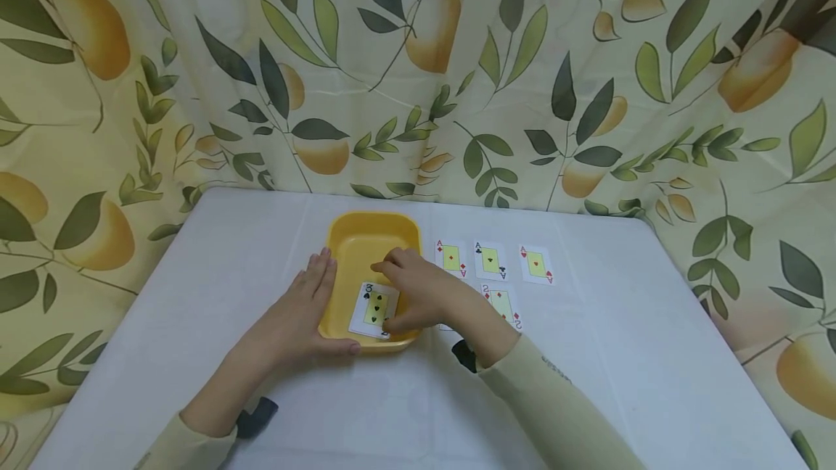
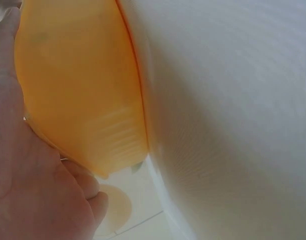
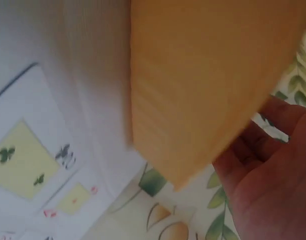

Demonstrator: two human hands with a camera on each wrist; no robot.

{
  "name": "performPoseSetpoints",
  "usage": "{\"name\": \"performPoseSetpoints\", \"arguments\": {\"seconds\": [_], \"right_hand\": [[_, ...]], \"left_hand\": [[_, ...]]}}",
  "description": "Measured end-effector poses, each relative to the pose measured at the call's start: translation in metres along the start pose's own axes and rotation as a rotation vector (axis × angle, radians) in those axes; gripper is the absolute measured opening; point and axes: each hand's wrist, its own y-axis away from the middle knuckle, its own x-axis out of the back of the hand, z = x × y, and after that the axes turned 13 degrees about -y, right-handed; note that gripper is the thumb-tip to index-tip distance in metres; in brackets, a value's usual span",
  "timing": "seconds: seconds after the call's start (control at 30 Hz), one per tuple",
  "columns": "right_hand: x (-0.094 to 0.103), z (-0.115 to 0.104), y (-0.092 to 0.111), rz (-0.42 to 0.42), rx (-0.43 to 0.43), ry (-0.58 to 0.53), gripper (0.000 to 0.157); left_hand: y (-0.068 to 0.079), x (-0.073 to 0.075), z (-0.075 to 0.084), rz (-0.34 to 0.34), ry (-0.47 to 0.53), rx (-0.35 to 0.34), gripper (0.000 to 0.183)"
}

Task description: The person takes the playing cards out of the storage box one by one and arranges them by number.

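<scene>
A yellow tray (image 1: 374, 220) stands on the table, with a black three playing card (image 1: 375, 307) lying face up on other card edges inside it. My left hand (image 1: 303, 310) rests along the tray's left side, fingers straight and thumb near its front corner. Over the tray's right rim reaches my right hand (image 1: 418, 289), thumb at the three's lower right corner and fingers bent above the tray. In the right wrist view those fingers are partly hidden behind the tray wall (image 3: 193, 90). The left wrist view has the left hand (image 2: 43, 175) against the outer wall (image 2: 88, 90).
Right of the tray lie an ace of diamonds (image 1: 451, 258), an ace of clubs (image 1: 490, 260) and an ace of hearts (image 1: 537, 265). A two of diamonds (image 1: 501, 302) lies below, partly behind the right wrist. Up close is a club card (image 3: 23, 145). A patterned curtain (image 1: 418, 93) hangs behind the table.
</scene>
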Motion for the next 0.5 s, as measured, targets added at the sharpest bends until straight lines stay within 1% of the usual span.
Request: {"name": "performPoseSetpoints", "arguments": {"seconds": [0.13, 0.3, 0.37, 0.5], "right_hand": [[-0.012, -0.004, -0.007, -0.026, -0.038, 0.055, 0.088], [-0.024, -0.010, -0.014, -0.065, -0.081, 0.174, 0.088], [-0.027, -0.013, -0.016, -0.075, -0.082, 0.218, 0.088], [-0.032, -0.019, -0.020, -0.071, -0.067, 0.262, 0.084]], "left_hand": [[0.000, -0.001, 0.001, 0.010, 0.007, -0.005, 0.137], [0.001, -0.003, 0.000, 0.042, 0.009, -0.029, 0.137], [0.001, -0.003, -0.001, 0.046, 0.004, -0.032, 0.137], [0.001, -0.002, -0.001, 0.043, 0.003, -0.033, 0.137]]}}
